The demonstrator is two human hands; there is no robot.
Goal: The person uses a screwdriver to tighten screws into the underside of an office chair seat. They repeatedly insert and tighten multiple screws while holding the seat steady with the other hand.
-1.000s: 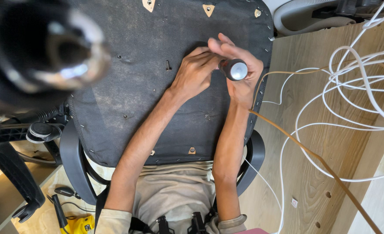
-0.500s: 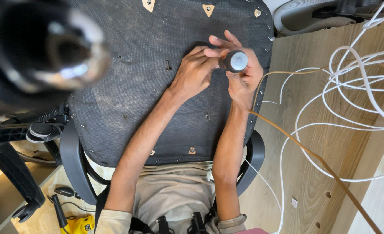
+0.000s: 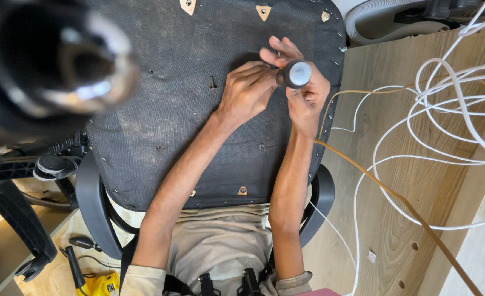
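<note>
— What do the hands hold?
— The right hand [image 3: 306,98] grips a round-ended dark tool [image 3: 295,73] upright on the rough black seat base [image 3: 198,109]; the left hand [image 3: 246,92] pinches narrowly at its tip.
— Around them?
— White cable [image 3: 445,109] loops on the pale board [image 3: 407,186]; a blurred black column [image 3: 50,60] blocks the upper left.

upturned office chair seat [image 3: 198,109] with dusty black fabric underside, left hand [image 3: 246,93] pressed on it, right hand [image 3: 303,93] gripping a small round-ended tool [image 3: 296,73] just beside, white cables [image 3: 445,120] looped on the wooden board [image 3: 396,192], yellow drill [image 3: 97,282] down on the floor
</note>
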